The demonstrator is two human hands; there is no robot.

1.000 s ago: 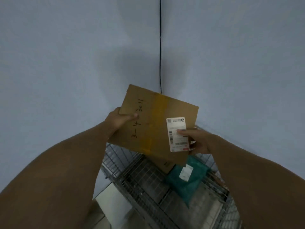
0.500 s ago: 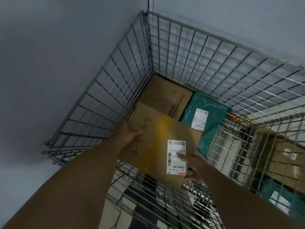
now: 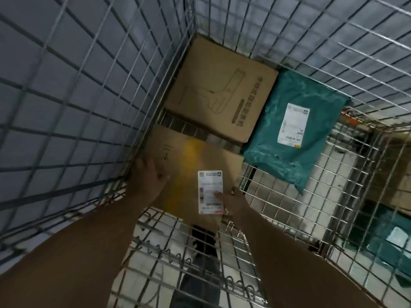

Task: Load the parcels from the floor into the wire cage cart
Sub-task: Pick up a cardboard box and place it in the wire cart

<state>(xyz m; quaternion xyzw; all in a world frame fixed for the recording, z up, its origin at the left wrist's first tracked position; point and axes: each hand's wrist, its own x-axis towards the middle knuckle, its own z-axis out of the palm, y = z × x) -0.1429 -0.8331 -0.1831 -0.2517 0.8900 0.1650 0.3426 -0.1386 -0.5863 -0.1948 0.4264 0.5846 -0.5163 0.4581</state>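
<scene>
I hold a flat brown cardboard parcel (image 3: 189,170) with yellow tape and a white label low inside the wire cage cart (image 3: 93,90), against its left wall. My left hand (image 3: 148,181) grips the parcel's left edge, thumb on top. My right hand (image 3: 233,201) grips its near right corner, thumb on the label. A bigger brown box (image 3: 220,90) lies in the far corner of the cart floor, and a teal plastic mailer (image 3: 295,130) with a white label lies to its right.
The cart's wire floor (image 3: 278,196) shows to the right of the held parcel. Outside the right wall, more parcels sit on the floor: a teal bag (image 3: 387,238) and a brown box (image 3: 400,187). Grey walls stand behind the cart.
Both hands have lowered the parcel from above the cart's rim down into the cage, toward the floor by the left wall. My view has tilted down into the cart.
</scene>
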